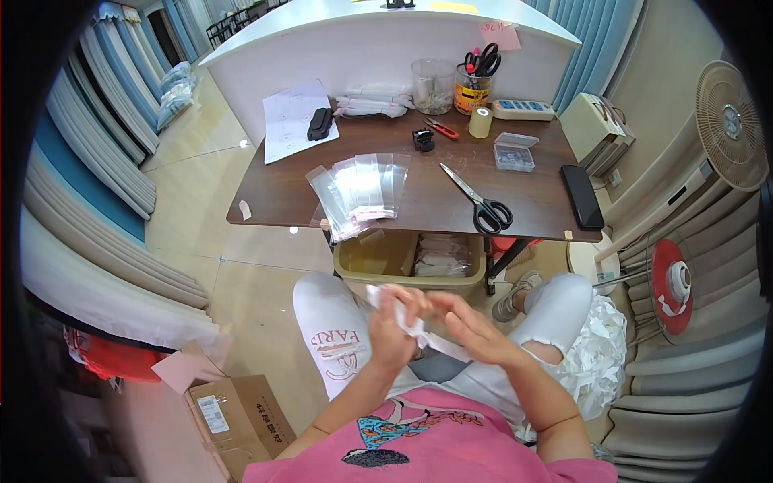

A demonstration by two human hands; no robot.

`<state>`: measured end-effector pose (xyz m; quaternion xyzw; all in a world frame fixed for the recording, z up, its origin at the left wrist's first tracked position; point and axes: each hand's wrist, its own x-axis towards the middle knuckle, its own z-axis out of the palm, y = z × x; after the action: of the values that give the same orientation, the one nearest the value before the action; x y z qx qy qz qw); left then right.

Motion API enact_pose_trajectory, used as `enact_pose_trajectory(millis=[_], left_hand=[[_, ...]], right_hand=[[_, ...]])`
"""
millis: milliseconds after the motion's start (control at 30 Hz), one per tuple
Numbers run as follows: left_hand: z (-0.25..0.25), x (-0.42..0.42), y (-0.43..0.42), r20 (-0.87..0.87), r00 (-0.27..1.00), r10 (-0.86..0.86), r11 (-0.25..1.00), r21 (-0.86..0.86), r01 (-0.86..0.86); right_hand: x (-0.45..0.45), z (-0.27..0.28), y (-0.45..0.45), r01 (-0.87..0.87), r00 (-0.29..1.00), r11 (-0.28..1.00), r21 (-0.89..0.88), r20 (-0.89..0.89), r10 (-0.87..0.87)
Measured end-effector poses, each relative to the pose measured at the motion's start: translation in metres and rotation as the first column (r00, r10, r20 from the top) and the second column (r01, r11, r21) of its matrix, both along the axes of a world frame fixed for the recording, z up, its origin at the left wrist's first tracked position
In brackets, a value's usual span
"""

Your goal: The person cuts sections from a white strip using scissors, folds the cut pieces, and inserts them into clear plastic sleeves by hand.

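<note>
Above my lap, my left hand (392, 330) is closed around a narrow white strip (443, 346), perhaps ribbon or folded fabric. One white end sticks up past its fingers, and the rest slants down toward the other hand. My right hand (471, 326) meets the left at the fingertips, its bent fingers over the strip; part of its grip is hidden. In front, on the brown table (274, 197), lie fanned clear plastic bags (358, 189) and black-handled scissors (479, 201).
A phone (581, 197), small clear box (514, 153), tape roll (481, 122), red snips (441, 129) and jar of scissors (472, 92) are on the table. Beneath it sits a beige bin (370, 278). A white heap (594, 346) lies right, a cardboard box (241, 423) left, a fan (731, 121) far right.
</note>
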<state>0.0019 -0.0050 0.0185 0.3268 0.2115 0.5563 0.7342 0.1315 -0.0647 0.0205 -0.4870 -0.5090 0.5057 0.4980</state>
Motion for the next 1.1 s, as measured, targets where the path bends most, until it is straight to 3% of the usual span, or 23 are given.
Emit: enact_pose_trajectory(millis=[33, 67, 133, 200, 233, 300, 333, 433, 500, 533, 567, 600, 633, 700, 767, 800, 833, 867, 900, 933, 967, 1000, 1100], left_hand=[[0.006, -0.004, 0.007, 0.045, 0.998, 0.044, 0.999, -0.031, -0.043], [0.011, -0.012, 0.014, 0.091, 0.992, 0.092, 0.994, -0.063, -0.086], [0.011, -0.03, 0.028, 0.13, 0.986, 0.106, 0.992, -0.086, -0.096], [0.006, -0.038, 0.032, -0.034, 0.986, 0.166, 0.985, -0.031, -0.167], [-0.003, -0.033, 0.033, -0.149, 0.97, 0.192, 0.979, -0.034, -0.199], [-0.014, -0.023, 0.022, -0.278, 0.96, 0.04, 0.989, 0.151, 0.002], [-0.022, -0.02, 0.015, -0.313, 0.949, -0.045, 0.976, 0.189, 0.109], [-0.019, 0.002, -0.012, -0.164, 0.985, -0.053, 0.938, 0.331, 0.106], [0.001, -0.004, -0.022, -0.539, 0.839, -0.074, 0.951, 0.214, 0.221], [-0.002, -0.004, -0.021, -0.52, 0.854, 0.022, 0.972, 0.213, 0.104], [-0.006, -0.008, -0.011, -0.33, 0.943, -0.033, 0.977, 0.186, 0.1], [-0.007, -0.012, 0.003, -0.122, 0.989, -0.081, 0.982, 0.161, 0.1], [0.003, -0.009, 0.009, 0.0, 1.0, 0.004, 0.994, 0.112, -0.004], [0.014, -0.023, 0.024, 0.092, 0.993, 0.068, 0.998, 0.012, -0.07], [0.016, -0.035, 0.03, 0.058, 0.988, 0.142, 0.989, -0.045, -0.14], [0.013, -0.042, 0.033, 0.011, 0.996, 0.091, 0.995, -0.04, -0.09], [0.008, -0.045, 0.035, -0.037, 0.999, 0.037, 0.999, -0.036, -0.038], [-0.003, -0.041, 0.031, -0.228, 0.974, 0.02, 0.999, -0.034, -0.029], [-0.016, -0.037, 0.023, -0.431, 0.902, -0.002, 0.997, 0.063, 0.033], [-0.025, -0.031, 0.014, -0.616, 0.788, 0.003, 0.983, 0.148, 0.113], [-0.029, -0.021, 0.004, -0.429, 0.903, -0.037, 0.972, 0.194, 0.132], [-0.031, -0.01, -0.004, -0.221, 0.972, -0.083, 0.96, 0.243, 0.138], [-0.012, -0.003, -0.019, -0.271, 0.951, -0.152, 0.907, 0.343, 0.243]], right_hand=[[0.015, -0.009, -0.004, -0.168, 0.985, 0.942, -0.289, -0.027, 0.168], [0.028, -0.016, -0.01, -0.169, 0.985, 0.943, -0.287, -0.028, 0.168], [0.045, -0.022, -0.016, -0.582, 0.805, 0.722, -0.376, -0.396, 0.442], [0.045, -0.01, -0.025, -0.479, 0.821, 0.849, -0.224, -0.457, 0.342], [0.041, 0.011, -0.023, -0.377, 0.891, 0.887, -0.265, -0.365, 0.269], [0.011, 0.022, -0.008, -0.103, 0.948, 0.988, 0.117, -0.288, 0.133], [0.007, 0.027, 0.0, -0.065, 0.987, 0.984, 0.167, -0.133, 0.088], [-0.019, 0.023, 0.016, 0.103, 0.968, 0.972, 0.212, -0.245, -0.049], [-0.021, 0.024, 0.016, 0.051, 0.994, 0.971, 0.233, -0.106, -0.027], [-0.02, 0.023, 0.016, 0.051, 0.997, 0.975, 0.214, -0.071, -0.037], [-0.019, 0.019, 0.016, 0.051, 0.998, 0.979, 0.195, -0.035, -0.045], [-0.008, 0.004, 0.013, -0.11, 0.993, 0.993, 0.041, -0.029, 0.112], [0.007, -0.009, 0.005, -0.114, 0.993, 0.992, 0.044, -0.031, 0.115], [0.03, -0.024, -0.008, -0.534, 0.842, 0.777, -0.335, -0.292, 0.453], [0.036, -0.012, -0.023, -0.632, 0.756, 0.736, -0.242, -0.399, 0.518], [0.037, -0.005, -0.025, -0.588, 0.767, 0.766, -0.259, -0.48, 0.426], [0.037, 0.01, -0.023, -0.501, 0.84, 0.82, -0.276, -0.382, 0.385], [0.032, 0.021, -0.019, -0.409, 0.901, 0.869, -0.28, -0.278, 0.334], [0.019, 0.025, -0.014, -0.253, 0.93, 0.966, -0.046, -0.287, 0.23], [0.012, 0.027, -0.006, -0.171, 0.973, 0.981, 0.096, -0.142, 0.183], [0.005, 0.03, 0.005, -0.101, 0.994, 0.964, 0.244, -0.006, 0.106], [-0.002, 0.027, 0.012, -0.075, 0.993, 0.968, 0.238, -0.066, 0.093], [-0.018, 0.026, 0.016, -0.031, 0.996, 0.974, 0.226, -0.073, 0.049]])
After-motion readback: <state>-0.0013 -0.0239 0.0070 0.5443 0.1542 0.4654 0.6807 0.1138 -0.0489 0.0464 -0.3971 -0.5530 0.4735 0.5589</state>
